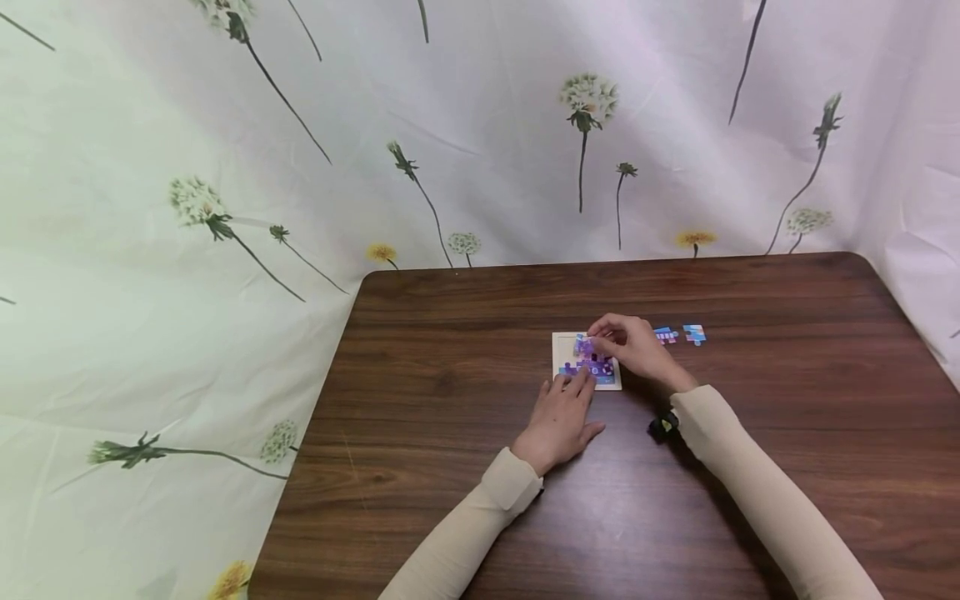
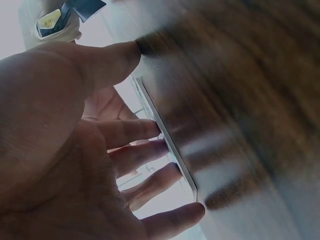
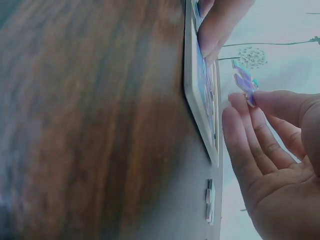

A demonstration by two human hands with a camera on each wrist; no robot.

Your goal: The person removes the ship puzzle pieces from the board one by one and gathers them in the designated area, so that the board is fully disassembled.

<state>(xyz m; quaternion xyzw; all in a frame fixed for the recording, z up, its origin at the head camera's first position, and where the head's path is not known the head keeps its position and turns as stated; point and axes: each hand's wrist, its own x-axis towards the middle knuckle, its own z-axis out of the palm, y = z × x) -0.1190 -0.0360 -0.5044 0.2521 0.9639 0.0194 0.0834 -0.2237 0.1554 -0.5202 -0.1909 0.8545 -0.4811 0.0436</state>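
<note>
A small cream puzzle tray (image 1: 557, 350) lies on the table, its lower part filled with joined purple and blue jigsaw pieces (image 1: 588, 370). My right hand (image 1: 637, 346) is over the tray's upper right side. Between thumb and fingers it pinches a purple jigsaw piece (image 3: 244, 79), lifted above the tray in the right wrist view. My left hand (image 1: 558, 423) lies at the near edge with fingers extended, fingertips on the tray rim (image 2: 172, 145) and thumb out to the side. The fingers of the right hand hide part of the tray's inside.
Loose jigsaw pieces lie right of the tray: a blue and purple one (image 1: 664, 335) beside the right hand and another (image 1: 694, 334) farther right. A black device (image 1: 662, 427) sits at the right wrist. The brown wooden table (image 1: 420, 450) meets a flower-print cloth (image 1: 495, 167) behind.
</note>
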